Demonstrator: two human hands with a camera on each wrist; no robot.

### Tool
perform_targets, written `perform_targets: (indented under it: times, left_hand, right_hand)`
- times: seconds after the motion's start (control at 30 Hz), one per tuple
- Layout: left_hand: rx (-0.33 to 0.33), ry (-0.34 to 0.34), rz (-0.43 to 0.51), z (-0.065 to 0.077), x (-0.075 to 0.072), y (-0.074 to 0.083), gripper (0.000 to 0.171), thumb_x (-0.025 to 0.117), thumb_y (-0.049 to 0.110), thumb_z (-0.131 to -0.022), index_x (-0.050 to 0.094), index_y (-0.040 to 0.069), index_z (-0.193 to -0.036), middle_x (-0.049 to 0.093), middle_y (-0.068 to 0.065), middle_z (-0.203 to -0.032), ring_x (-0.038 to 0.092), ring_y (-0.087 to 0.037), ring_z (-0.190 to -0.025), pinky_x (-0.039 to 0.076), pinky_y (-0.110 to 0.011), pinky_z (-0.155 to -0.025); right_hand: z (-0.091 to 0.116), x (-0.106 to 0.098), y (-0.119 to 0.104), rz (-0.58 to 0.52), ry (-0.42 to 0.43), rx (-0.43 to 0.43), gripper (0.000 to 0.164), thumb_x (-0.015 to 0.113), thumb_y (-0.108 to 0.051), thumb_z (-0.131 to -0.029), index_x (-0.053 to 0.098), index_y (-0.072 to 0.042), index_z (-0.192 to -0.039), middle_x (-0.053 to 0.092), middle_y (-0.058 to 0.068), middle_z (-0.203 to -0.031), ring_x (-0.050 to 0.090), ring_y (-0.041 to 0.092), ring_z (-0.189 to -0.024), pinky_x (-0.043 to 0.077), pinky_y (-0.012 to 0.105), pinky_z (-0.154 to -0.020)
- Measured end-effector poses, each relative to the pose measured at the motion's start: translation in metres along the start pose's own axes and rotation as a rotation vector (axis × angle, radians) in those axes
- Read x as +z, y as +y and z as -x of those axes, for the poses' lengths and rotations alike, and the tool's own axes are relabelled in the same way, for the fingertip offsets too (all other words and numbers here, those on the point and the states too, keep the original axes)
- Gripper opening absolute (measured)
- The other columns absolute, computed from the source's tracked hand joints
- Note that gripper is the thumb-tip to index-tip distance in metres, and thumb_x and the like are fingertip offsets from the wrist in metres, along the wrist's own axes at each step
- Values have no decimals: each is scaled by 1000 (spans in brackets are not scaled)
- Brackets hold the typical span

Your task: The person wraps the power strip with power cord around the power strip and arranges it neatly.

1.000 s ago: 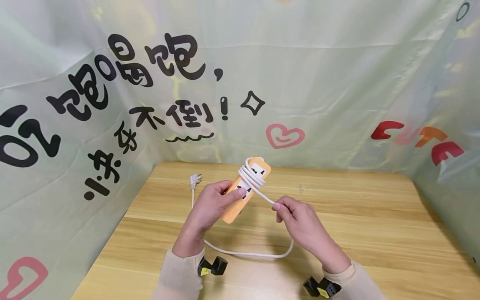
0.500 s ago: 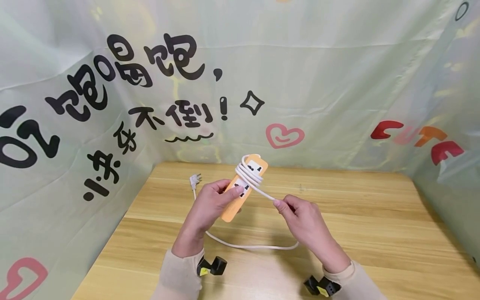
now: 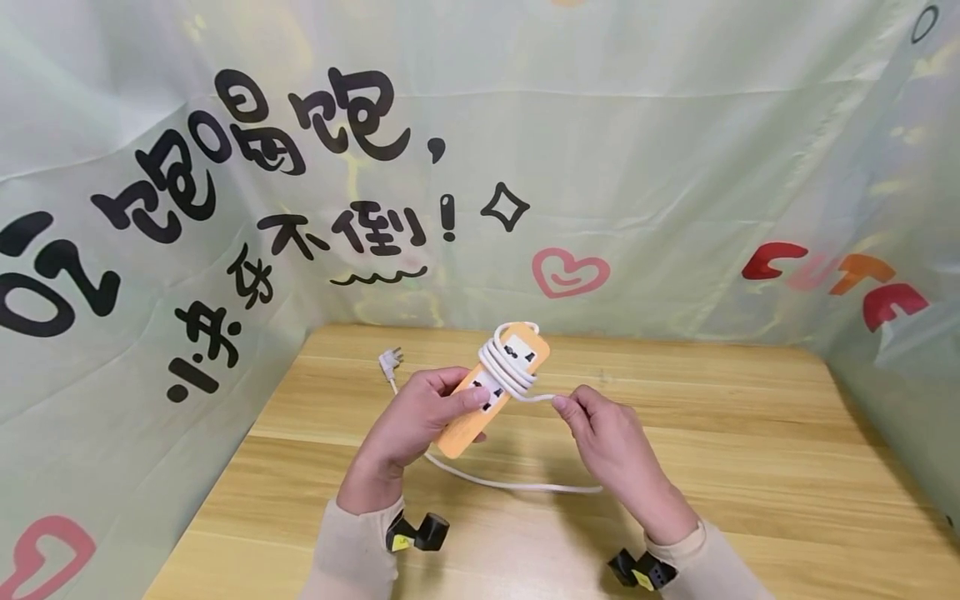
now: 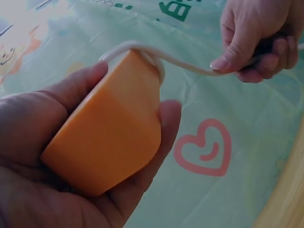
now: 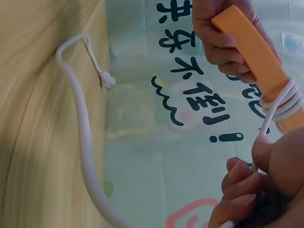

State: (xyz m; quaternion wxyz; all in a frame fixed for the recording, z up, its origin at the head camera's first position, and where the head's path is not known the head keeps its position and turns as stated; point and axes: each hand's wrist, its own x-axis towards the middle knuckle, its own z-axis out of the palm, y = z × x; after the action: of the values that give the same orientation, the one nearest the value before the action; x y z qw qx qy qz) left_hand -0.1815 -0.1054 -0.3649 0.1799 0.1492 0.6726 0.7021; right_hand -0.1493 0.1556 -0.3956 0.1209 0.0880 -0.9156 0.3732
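An orange power strip with white socket panels is held tilted above the table by my left hand, thumb on its face and fingers behind. Several turns of white cord wrap its upper half. From those turns the cord runs to my right hand, which pinches it between thumb and fingers. The left wrist view shows the strip's orange end deep in the left palm. Past the right hand, the loose cord loops over the table to a white plug.
The wooden table spreads under both hands. A pale green printed curtain stands behind it and along both sides. Each wrist carries a small black camera.
The power strip first rises slightly, then dips toward the right and tilts more. The cord between the hands goes from taut to slightly slack. The loose cord on the table shifts.
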Motion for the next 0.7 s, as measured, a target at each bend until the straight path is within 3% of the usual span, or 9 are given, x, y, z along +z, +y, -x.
perform_targets:
  times: [0.17, 0.33, 0.47, 0.6, 0.7]
  left_hand:
    - [29, -10, 35, 1, -3, -1, 41, 66, 17, -104, 63, -8, -136, 71, -5, -97, 71, -16, -73, 63, -34, -70]
    - [38, -64, 32, 1, -7, -4, 40, 64, 17, -106, 60, -3, -140, 71, -6, -104, 73, -20, -82, 62, -33, -76]
    - [21, -144, 34, 2, -7, -5, 42, 67, 18, -105, 60, -2, -141, 72, -8, -105, 74, -24, -85, 63, -37, -77]
    - [19, -253, -12, 1, -4, -5, 42, 72, 20, -101, 64, -3, -136, 74, -8, -102, 74, -21, -82, 63, -36, -73]
    - [38, -339, -113, 1, -1, -6, 34, 74, 19, -99, 70, -2, -126, 74, -5, -98, 71, -15, -77, 61, -29, -70]
  right_hand:
    - [-4, -5, 4, -29, -65, 63, 42, 57, -45, -108, 57, -14, -80, 38, -3, -64, 39, 14, -57, 37, 31, -57]
    - [-6, -11, 10, -105, -120, 17, 25, 56, -29, -111, 71, -15, -97, 54, -2, -76, 47, 14, -66, 42, 30, -64]
    - [-9, -12, 13, -106, -120, -4, 19, 58, -24, -110, 75, -16, -106, 60, -1, -82, 49, 14, -68, 42, 30, -64]
    - [-10, -10, 14, -66, -127, 27, 22, 60, -29, -109, 72, -15, -96, 58, 0, -76, 50, 15, -65, 43, 31, -62]
    - [-11, -8, 16, -26, -142, 41, 18, 65, -22, -105, 71, -12, -90, 59, -1, -72, 51, 14, -65, 44, 31, -61]
